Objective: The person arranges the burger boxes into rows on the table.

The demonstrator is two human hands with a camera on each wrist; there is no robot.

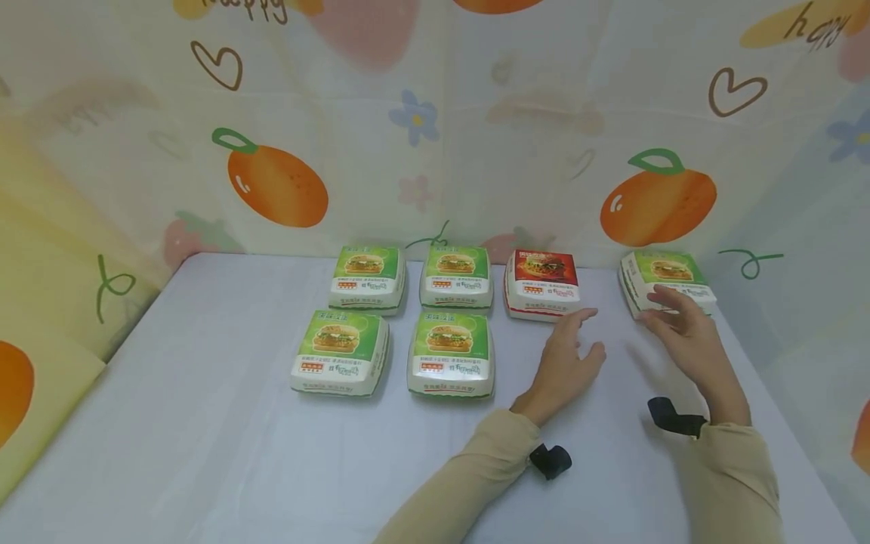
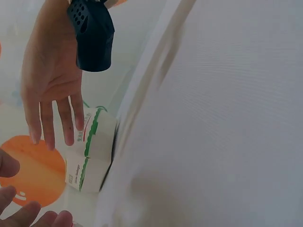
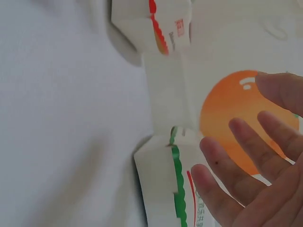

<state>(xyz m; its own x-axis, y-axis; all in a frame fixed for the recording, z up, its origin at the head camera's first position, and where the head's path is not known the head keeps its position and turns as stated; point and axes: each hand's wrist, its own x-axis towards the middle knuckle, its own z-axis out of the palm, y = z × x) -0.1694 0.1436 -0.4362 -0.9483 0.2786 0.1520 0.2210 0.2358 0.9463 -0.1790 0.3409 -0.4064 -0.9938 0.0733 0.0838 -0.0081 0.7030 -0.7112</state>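
Note:
My right hand [image 1: 693,351] hovers at the near side of a green-and-white burger box [image 1: 669,268] at the far right, its fingers spread and loosely bent. In the right wrist view those fingers [image 3: 227,172] overlap the green-trimmed box [image 3: 158,182] without curling round it; contact is hard to judge. My left hand [image 1: 560,366] is held, fingers extended and thumb apart, just in front of the red-and-white burger box [image 1: 541,287], holding nothing. At the left wrist view's lower left, left fingertips [image 2: 28,215] show, with the green-trimmed box [image 2: 94,156] beyond.
Two green burger boxes [image 1: 367,278] [image 1: 455,276] stand left of the red one in the back row. Two more [image 1: 337,355] [image 1: 451,357] lie in front of them. A fruit-print cloth [image 1: 442,174] hangs behind the white table [image 1: 224,423].

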